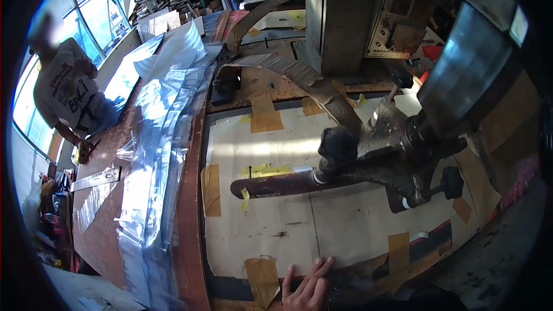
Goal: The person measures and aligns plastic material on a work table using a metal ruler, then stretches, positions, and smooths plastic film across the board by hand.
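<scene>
My left hand (304, 289) lies at the near edge of a pale board (265, 224), fingers stretched out and apart, with nothing held. Strips of brown tape stick to the board; one tape piece (262, 279) is just left of my fingers. A thin dark line runs across the board toward my fingertips. Above the board stands a metal machine head (397, 150) with black knobs and a long dark bar (276, 186). My right hand is out of the picture.
Clear plastic sheets (152, 178) lie in a long stack on the reddish-brown table (103, 247) to the left. A metal ruler (95, 179) rests there too. Another person (69, 86) stands at the far left. A thick machine column (351, 17) rises behind the board.
</scene>
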